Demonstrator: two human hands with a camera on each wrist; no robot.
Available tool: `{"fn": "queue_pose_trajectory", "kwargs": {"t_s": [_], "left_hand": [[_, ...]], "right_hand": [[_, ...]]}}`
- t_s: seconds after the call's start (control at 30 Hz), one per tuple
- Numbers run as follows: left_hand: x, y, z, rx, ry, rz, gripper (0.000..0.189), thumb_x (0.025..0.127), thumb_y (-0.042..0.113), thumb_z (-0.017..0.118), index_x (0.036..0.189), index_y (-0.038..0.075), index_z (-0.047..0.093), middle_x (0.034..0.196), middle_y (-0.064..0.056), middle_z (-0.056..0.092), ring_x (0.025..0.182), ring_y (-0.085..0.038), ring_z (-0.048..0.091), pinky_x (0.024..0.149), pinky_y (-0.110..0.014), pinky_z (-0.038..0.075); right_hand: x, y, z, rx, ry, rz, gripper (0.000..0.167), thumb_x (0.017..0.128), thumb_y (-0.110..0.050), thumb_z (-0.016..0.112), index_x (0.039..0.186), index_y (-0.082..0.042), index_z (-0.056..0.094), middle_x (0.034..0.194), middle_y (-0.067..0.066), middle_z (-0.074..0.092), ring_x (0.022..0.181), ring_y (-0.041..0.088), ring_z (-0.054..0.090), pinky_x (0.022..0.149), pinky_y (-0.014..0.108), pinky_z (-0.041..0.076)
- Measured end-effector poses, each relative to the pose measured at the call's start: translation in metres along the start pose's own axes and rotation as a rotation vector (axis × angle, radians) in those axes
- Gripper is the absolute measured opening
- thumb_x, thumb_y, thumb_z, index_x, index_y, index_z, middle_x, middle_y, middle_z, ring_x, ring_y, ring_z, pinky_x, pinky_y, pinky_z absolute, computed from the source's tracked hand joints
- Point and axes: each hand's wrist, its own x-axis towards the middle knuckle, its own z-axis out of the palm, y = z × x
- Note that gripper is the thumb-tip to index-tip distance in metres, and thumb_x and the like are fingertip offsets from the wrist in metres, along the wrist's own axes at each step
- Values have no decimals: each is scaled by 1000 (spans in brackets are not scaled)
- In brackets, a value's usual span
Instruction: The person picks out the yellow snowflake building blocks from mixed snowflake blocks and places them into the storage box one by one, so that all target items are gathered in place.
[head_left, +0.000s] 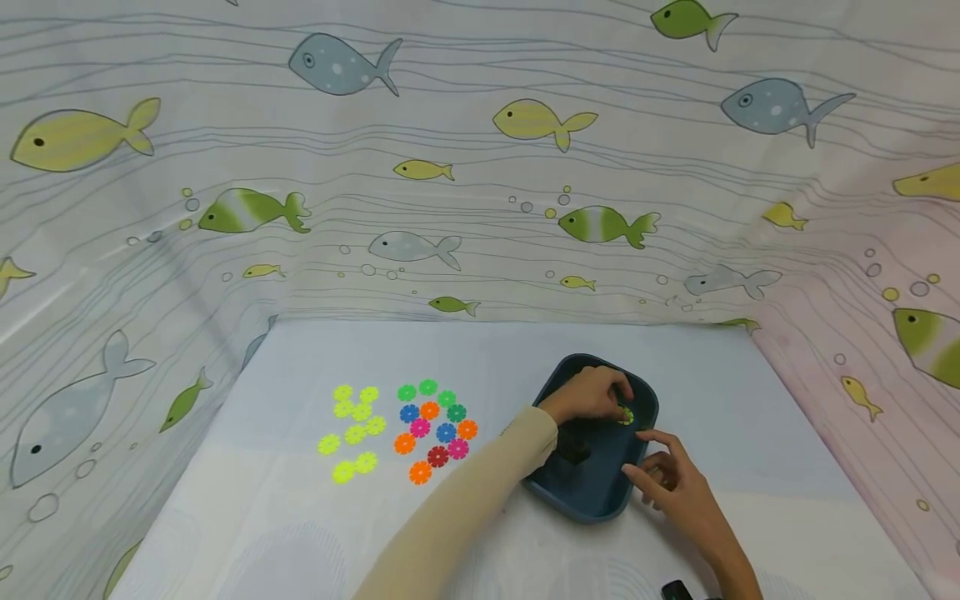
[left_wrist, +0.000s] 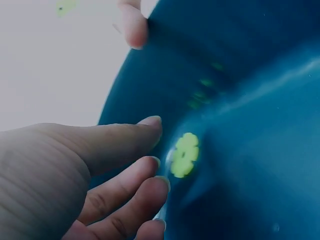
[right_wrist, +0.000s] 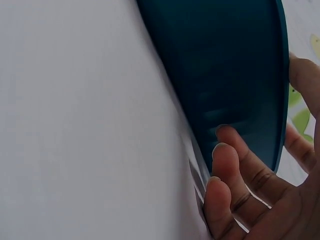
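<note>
A pale sheet [head_left: 480,187] printed with wavy lines and green, yellow and grey-blue fish [head_left: 337,67] rose at the far edge of the white table [head_left: 712,400] and flanked its left and right edges.

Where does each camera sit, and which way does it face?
Head: worn on head, facing forward and down at tray and loose flowers; shows left hand, right hand, left sleeve.
Left wrist: faces into tray; left hand, plus a fingertip at its rim.
Right wrist: faces tray's outer wall; right hand.
Shared: head and left wrist both show a yellow flower inside tray.
</note>
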Motion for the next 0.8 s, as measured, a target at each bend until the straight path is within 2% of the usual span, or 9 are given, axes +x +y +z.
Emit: {"fn": "queue_pose_trajectory", "kwargs": {"t_s": [0.13,0.37,0.63,0.8], "left_hand": [[-7,4,-9,-21,-11,43,26,93,23,79,115,13,71,84,10,67,70,-2,64,62,-17,50],[-22,13,-24,-26,-17,76,27,96,26,76,118,13,70,87,8,68,72,-2,63,64,-17,50],[-37,12,-32,3,-13,126,26,97,23,74,119,10,70,85,9,66,73,-3,61,65,-16,49],[-46,10,-39,-34,-18,151,27,98,25,73,121,10,70,87,9,67,72,-2,63,66,-17,51]], "right_hand": [[0,0,-1,2,0,8,62,97,-35,73,149,-26,39,98,11,66,70,27,63,59,35,52],[1,2,-1,-2,-5,5,61,98,-36,72,149,-27,39,99,10,67,70,26,64,60,36,53],[-1,-1,-1,24,-15,-5,63,98,-33,72,150,-26,37,99,12,67,70,28,63,60,36,52],[-1,0,-1,24,-19,0,62,98,-35,72,150,-25,38,98,12,67,70,28,63,60,36,52]]}}
